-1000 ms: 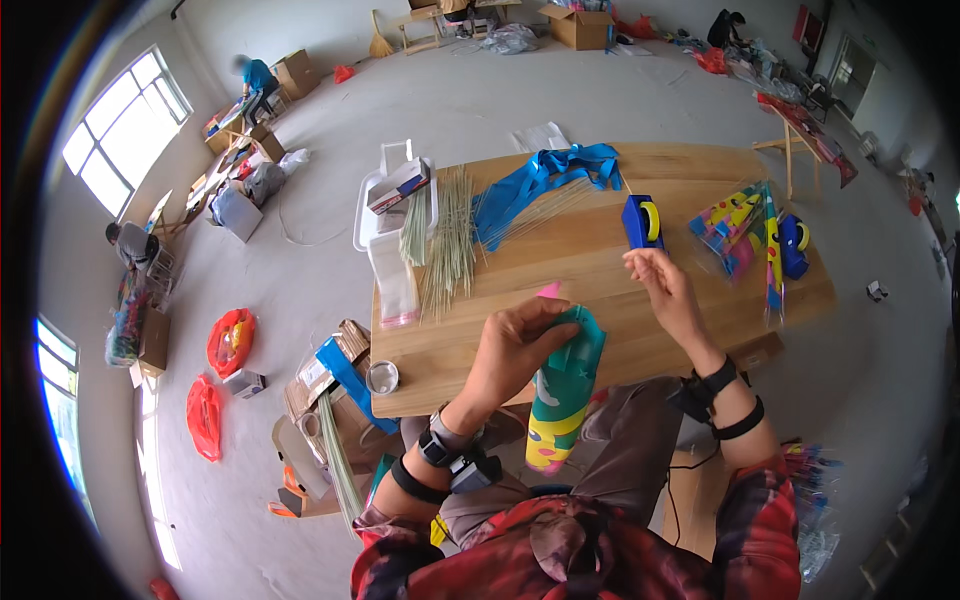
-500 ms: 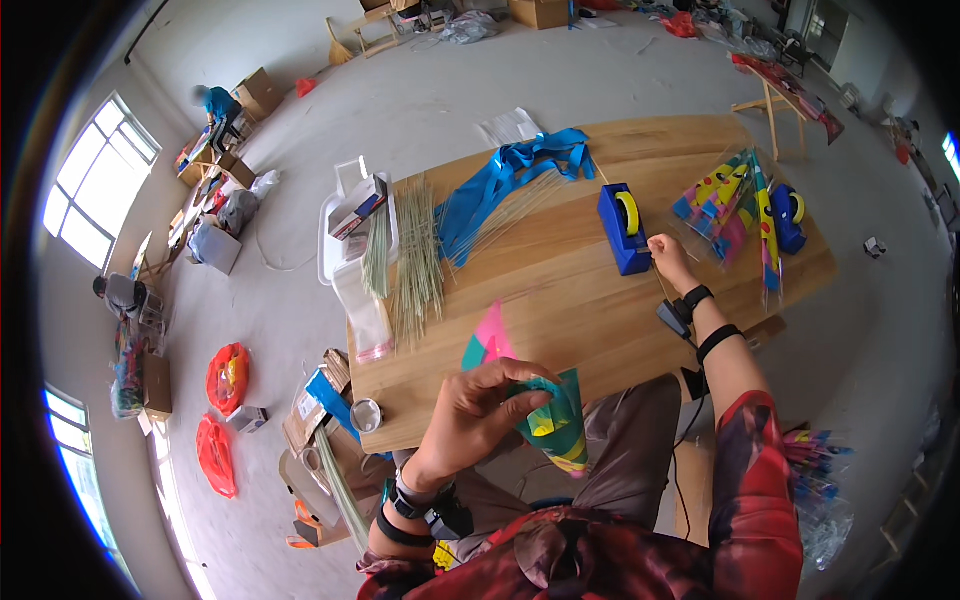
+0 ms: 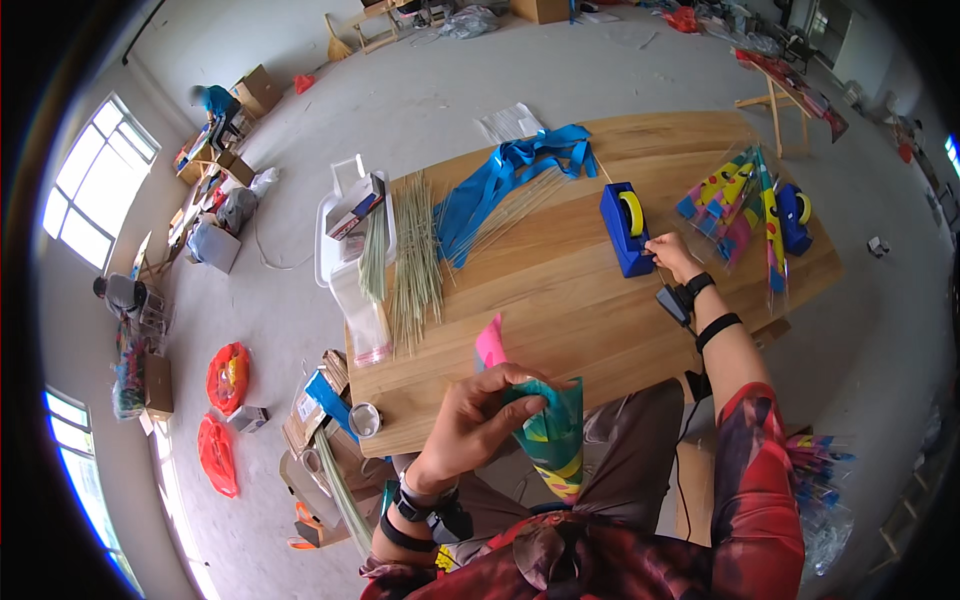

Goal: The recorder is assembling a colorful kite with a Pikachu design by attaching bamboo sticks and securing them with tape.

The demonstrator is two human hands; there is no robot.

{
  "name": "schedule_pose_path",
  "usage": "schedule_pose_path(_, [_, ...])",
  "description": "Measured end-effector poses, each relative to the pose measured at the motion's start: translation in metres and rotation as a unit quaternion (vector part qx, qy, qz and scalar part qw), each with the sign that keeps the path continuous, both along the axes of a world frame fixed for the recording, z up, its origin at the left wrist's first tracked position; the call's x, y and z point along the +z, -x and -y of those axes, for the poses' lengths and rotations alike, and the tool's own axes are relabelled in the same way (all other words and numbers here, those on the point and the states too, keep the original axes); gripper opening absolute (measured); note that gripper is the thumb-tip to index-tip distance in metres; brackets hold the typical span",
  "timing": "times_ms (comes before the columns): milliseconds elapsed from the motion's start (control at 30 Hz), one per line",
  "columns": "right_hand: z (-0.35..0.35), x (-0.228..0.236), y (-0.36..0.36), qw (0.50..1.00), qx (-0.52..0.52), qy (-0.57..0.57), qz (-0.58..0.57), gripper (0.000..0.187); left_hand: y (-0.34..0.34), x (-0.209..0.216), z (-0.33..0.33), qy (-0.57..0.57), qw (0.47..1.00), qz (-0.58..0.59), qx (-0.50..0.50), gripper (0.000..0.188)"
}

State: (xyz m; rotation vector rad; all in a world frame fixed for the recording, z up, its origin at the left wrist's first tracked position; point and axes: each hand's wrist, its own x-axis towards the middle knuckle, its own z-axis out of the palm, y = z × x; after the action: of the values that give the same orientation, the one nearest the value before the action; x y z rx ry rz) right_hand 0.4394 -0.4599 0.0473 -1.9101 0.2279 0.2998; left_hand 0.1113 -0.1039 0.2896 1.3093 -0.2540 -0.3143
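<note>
We find the left hand (image 3: 468, 428) pinching a teal sheet (image 3: 557, 437), rolled but apparently untaped; just left of the right hand (image 3: 677, 259) (hold unclear), a tape dispenser (image 3: 627, 248).

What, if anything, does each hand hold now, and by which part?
The left grip holds the green-and-yellow cone by its upper rim. The right grip is at the blue tape dispenser's near end; whether it holds tape cannot be told.
</note>
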Motion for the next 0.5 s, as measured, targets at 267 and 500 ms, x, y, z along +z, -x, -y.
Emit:
schedule_pose_path(267, [0.006,0.014,0.003,0.996,0.0,-0.046,-0.08,0.017,-0.003,-0.019,-0.002,-0.013,0.999,-0.014,0.039,0.021])
schedule_pose_path(500, [0.013,-0.002,0.026,0.992,0.005,-0.12,0.025,0.013,-0.01,-0.031,0.0,0.018,0.998,-0.035,0.058,0.019])
